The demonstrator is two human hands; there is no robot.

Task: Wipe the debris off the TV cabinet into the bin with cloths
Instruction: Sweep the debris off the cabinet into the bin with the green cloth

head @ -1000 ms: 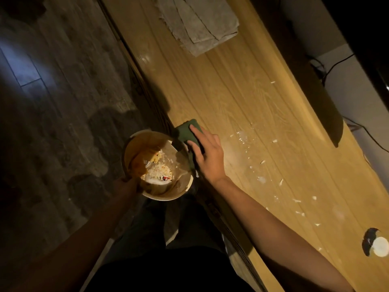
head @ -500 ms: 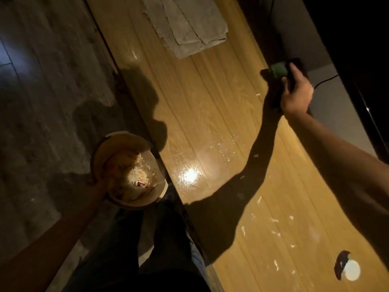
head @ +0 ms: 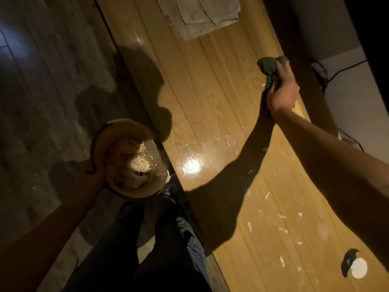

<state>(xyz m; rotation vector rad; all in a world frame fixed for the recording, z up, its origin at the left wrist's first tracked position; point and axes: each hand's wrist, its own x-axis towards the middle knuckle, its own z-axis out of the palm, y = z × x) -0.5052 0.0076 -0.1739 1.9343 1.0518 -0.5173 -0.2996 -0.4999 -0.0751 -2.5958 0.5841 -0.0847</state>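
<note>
Debris (head: 281, 216) lies as pale scraps scattered over the near right part of the TV cabinet (head: 210, 91), a long bench of glossy yellow wood running from the top of the view down to the lower right. The right hand (head: 282, 91) is clenched around a bunched dark green cloth (head: 268, 67), held at the far edge of the cabinet top; whether the cloth touches the wood cannot be told. One small pale scrap sits just beside the cloth, on its near side. The right arm stretches across the cabinet and throws a broad dark shadow over the wood beneath it.

The left hand (head: 92, 175) grips the near left rim of the bin (head: 117, 133), a round tan container held off the front edge of the cabinet, above the floor (head: 52, 81). Its rim is close to the cabinet's front edge; whether it touches cannot be told. Inside it sits a heap of whitish and yellowish scraps.

A bright light glare shines on the wood between the bin and the shadow. A folded grey cloth (head: 200, 13) lies flat at the far end of the cabinet, well apart from both hands. A round white spot with a dark patch beside it (head: 357, 268) shows on the wood at the lower right. Dark cables (head: 336, 72) hang behind the cabinet. The person's dark trousers (head: 164, 239) fill the bottom centre.
</note>
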